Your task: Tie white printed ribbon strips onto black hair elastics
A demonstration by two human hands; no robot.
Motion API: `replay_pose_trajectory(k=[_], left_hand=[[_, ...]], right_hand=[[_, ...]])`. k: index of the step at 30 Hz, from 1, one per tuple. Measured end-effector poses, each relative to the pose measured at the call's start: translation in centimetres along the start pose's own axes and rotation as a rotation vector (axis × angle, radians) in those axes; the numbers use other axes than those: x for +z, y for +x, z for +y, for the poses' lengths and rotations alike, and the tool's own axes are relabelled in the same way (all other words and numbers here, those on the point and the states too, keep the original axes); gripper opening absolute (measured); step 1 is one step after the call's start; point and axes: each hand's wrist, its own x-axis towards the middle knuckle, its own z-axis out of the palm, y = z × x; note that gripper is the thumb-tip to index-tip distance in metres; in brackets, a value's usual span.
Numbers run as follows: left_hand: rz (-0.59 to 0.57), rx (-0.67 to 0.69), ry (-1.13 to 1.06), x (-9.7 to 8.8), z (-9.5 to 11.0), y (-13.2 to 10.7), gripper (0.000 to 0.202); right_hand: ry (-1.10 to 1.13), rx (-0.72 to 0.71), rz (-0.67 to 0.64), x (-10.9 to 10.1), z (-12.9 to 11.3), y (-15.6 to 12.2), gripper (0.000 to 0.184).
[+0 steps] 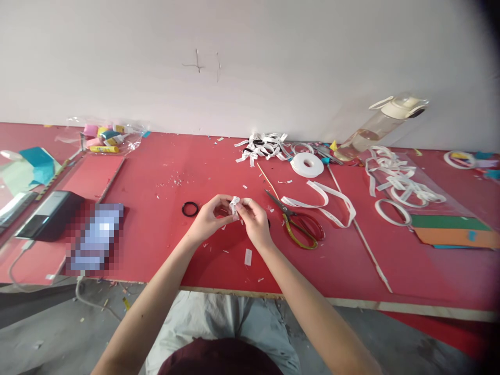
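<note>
A small knotted piece of white printed ribbon (234, 204) is pinched between my two hands above the table. My left hand (211, 217) grips it from the left with thumb and fingers curled, and my right hand (254, 221) holds it from the right. Left of my hands lies a black elastic hair tie (190, 209). Something black peeks out beside my right hand, mostly hidden. Scissors (299, 221) with yellow and red handles rest to the right, their blades near a loose length of white printed ribbon (339, 200).
Behind my hands are a pile of black-and-white ribbon bows (263, 147) and a white ribbon roll (308, 165). A bottle (377, 127) leans against the wall. More ribbon (410, 182) lies right; a phone (97, 237) and a black device (50, 216) lie left.
</note>
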Motion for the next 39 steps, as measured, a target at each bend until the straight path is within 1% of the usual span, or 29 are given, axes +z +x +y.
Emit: replay_pose_trajectory(k=[1, 3, 7, 9, 12, 15, 19, 24, 27, 34, 39], left_hand=[[-0.007, 0.007, -0.001, 0.0, -0.1, 0.0, 0.038], [0.019, -0.001, -0.018, 0.0, -0.2, 0.1, 0.039], [0.148, -0.049, -0.091, -0.2, 0.0, 0.4, 0.042], [0.184, -0.074, -0.11, -0.3, 0.2, 0.4, 0.04], [0.206, -0.09, -0.12, -0.3, 0.1, 0.4, 0.036], [0.225, -0.067, -0.151, -0.3, -0.1, 0.4, 0.032], [0.199, -0.046, -0.152, -0.2, 0.0, 0.5, 0.027], [0.16, -0.046, -0.056, 0.1, 0.7, 0.3, 0.022], [0.132, -0.031, -0.017, 0.2, 0.8, 0.2, 0.022], [0.13, -0.063, -0.056, -0.2, 0.4, 0.3, 0.021], [0.122, -0.069, -0.047, 0.1, 0.7, 0.1, 0.023]], right_hand=[[-0.011, -0.008, 0.005, -0.1, 0.1, 0.0, 0.03], [-0.027, -0.024, 0.021, -0.2, 0.2, 0.0, 0.03], [-0.038, -0.05, 0.081, 0.0, 0.4, -0.2, 0.029], [-0.088, -0.062, 0.061, 0.2, 0.5, -0.4, 0.03], [-0.208, -0.11, 0.039, 0.3, 0.7, -0.4, 0.029], [-0.228, -0.151, 0.045, 0.1, 0.8, -0.2, 0.028], [-0.164, -0.136, 0.034, -0.1, 0.7, 0.0, 0.028], [-0.117, -0.121, 0.013, -0.1, 0.1, -0.1, 0.028], [-0.103, -0.114, 0.011, -0.1, -0.2, -0.1, 0.03], [-0.018, -0.038, -0.013, -0.1, -0.1, -0.3, 0.031], [-0.027, -0.042, -0.031, -0.1, 0.0, -0.4, 0.032]])
